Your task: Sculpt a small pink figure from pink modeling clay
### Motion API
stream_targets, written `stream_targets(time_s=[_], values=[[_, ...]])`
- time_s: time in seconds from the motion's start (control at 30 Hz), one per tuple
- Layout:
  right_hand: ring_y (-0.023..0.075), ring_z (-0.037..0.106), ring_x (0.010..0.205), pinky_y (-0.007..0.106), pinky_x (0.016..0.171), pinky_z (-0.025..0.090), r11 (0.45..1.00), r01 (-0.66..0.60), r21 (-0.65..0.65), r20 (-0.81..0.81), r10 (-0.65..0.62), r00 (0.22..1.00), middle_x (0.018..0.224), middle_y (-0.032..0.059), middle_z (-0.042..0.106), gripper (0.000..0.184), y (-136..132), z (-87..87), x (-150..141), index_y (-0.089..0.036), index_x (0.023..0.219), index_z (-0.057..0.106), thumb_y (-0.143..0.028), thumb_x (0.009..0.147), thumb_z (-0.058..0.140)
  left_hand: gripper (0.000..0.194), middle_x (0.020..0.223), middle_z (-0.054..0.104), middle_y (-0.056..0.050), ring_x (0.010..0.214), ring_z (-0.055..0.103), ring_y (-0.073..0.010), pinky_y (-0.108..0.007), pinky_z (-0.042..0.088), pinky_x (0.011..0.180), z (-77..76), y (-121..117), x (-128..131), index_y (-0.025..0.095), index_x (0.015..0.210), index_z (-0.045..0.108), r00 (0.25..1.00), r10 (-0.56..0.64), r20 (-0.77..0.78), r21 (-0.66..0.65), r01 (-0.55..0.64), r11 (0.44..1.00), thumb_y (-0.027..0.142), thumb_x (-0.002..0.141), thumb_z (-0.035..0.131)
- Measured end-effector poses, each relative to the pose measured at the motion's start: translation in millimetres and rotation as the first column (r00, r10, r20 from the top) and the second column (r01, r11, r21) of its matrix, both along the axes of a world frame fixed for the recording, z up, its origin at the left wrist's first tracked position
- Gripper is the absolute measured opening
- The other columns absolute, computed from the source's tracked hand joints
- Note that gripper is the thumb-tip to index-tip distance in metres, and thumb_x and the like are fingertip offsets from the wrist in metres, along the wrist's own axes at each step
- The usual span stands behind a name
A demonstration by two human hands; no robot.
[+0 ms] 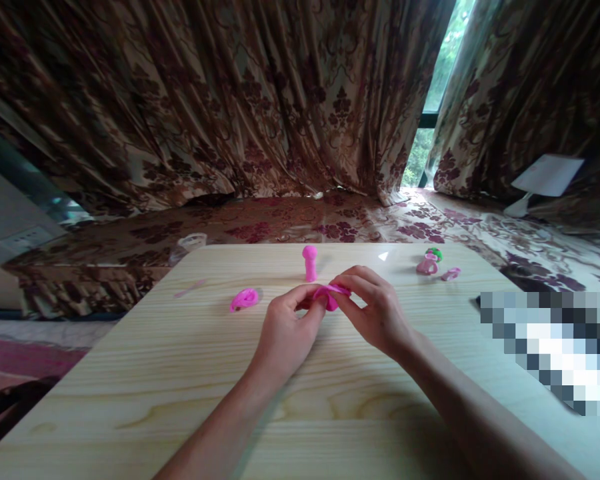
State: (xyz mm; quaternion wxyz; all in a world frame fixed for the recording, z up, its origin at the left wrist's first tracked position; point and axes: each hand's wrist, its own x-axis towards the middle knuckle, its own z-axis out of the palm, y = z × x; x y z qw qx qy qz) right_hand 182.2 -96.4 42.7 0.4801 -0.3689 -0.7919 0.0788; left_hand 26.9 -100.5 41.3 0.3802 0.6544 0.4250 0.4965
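Both hands meet over the middle of the table around a flattened, curved piece of bright pink modelling clay (331,301). My left hand (295,323) is closed on its left side, thumb and fingers pinching it. On the other side, my right hand (373,303) pinches the clay's edge between thumb and fingers. Just beyond them stands an upright pink clay figure (311,265), a round ball on a short column. To the left of my hands lies a folded pink lump (245,300), apart from them. The fingertips partly hide the held piece.
At the table's (190,387) far right sit small pink pieces (427,265) with a green and red ball (435,254). A thin pink tool-like strip (189,289) lies far left, near a clear container (187,248). A pixelated device (545,347) rests at right; a white lamp (547,175) stands beyond.
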Motion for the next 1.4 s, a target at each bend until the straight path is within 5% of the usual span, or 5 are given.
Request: stream_targets(time_s=[0.5, 0.8, 1.13, 1.4], values=[[0.0135, 0.055, 0.075, 0.026, 0.069, 0.045, 0.997, 0.014, -0.08, -0.059, -0.018, 0.998, 0.081, 0.0034, 0.058, 0.013, 0.3, -1.5, -0.4, -0.018, 0.095, 0.063, -0.02, 0.083, 0.056, 0.013, 0.074, 0.065, 0.0, 0.069, 0.059, -0.0109, -0.021, 0.046, 0.067, 0.1, -0.1, 1.5, 0.016, 0.084, 0.061, 0.994, 0.041, 0.105, -0.028, -0.038, 0.999, 0.025, 0.075, 0.062], [0.0129, 0.054, 0.077, 0.025, 0.07, 0.043, 0.994, -0.038, -0.106, -0.002, 0.038, 0.999, 0.08, 0.0029, 0.059, 0.019, -0.4, 1.1, 1.9, -0.018, 0.074, 0.064, -0.018, 0.087, 0.051, 0.014, 0.076, 0.067, -0.001, 0.071, 0.061, -0.0129, -0.025, 0.047, 0.071, 2.2, -3.0, 2.2, 0.016, 0.087, 0.063, 0.997, -0.002, 0.072, -0.028, 0.004, 1.0, 0.025, 0.078, 0.058], [0.0119, 0.055, 0.073, 0.024, 0.068, 0.044, 0.988, 0.013, -0.152, -0.124, -0.032, 0.992, 0.079, 0.0012, 0.059, 0.007, 0.5, 2.0, 1.1, -0.018, 0.087, 0.062, -0.02, 0.082, 0.058, 0.017, 0.076, 0.066, -0.002, 0.071, 0.061, -0.0142, -0.026, 0.047, 0.068, 0.9, 0.1, 0.4, 0.017, 0.089, 0.062, 0.996, 0.04, 0.075, -0.076, -0.035, 0.996, 0.028, 0.077, 0.058], [0.0123, 0.055, 0.074, 0.025, 0.069, 0.044, 0.986, -0.038, -0.165, -0.055, 0.029, 0.998, 0.079, 0.0023, 0.058, 0.011, -1.5, 3.8, 0.9, -0.018, 0.085, 0.063, -0.018, 0.085, 0.053, 0.013, 0.092, 0.065, -0.004, 0.092, 0.059, -0.0159, -0.028, 0.044, 0.087, -0.9, 2.0, -2.6, 0.019, 0.085, 0.069, 0.985, 0.127, -0.119, 0.219, -0.099, 0.971, 0.022, 0.076, 0.059]])
